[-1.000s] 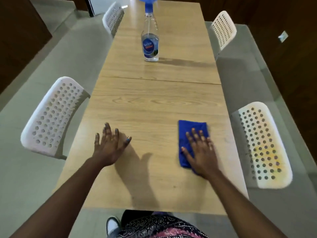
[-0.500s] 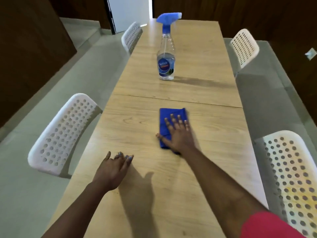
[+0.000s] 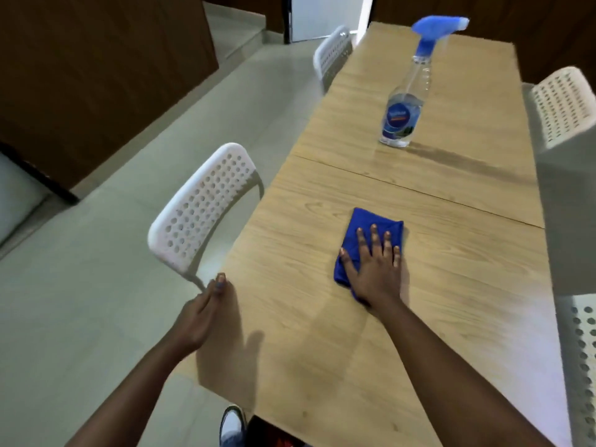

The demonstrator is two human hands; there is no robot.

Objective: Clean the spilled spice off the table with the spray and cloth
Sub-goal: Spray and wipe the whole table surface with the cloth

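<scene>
A folded blue cloth [image 3: 367, 229] lies flat on the light wooden table [image 3: 451, 317], just before the seam between the two tabletops. My right hand [image 3: 374, 269] presses on it, palm down, fingers spread. My left hand [image 3: 206, 308] sits at the table's left edge, fingers held together, holding nothing. A clear spray bottle [image 3: 404, 108] with a blue trigger head and a blue label stands upright on the far tabletop, well beyond both hands. No spice is visible on the wood.
White perforated plastic chairs stand around the table: one at the near left [image 3: 200, 211], one at the far left [image 3: 332, 56], one at the far right [image 3: 561, 104], one at the near right [image 3: 580, 359]. Dark wooden walls surround the pale tiled floor [image 3: 96, 301].
My right hand has slid the cloth from the right near side up towards the seam and leftwards. My left hand has drawn back to the table's left edge. The view has swung left.
</scene>
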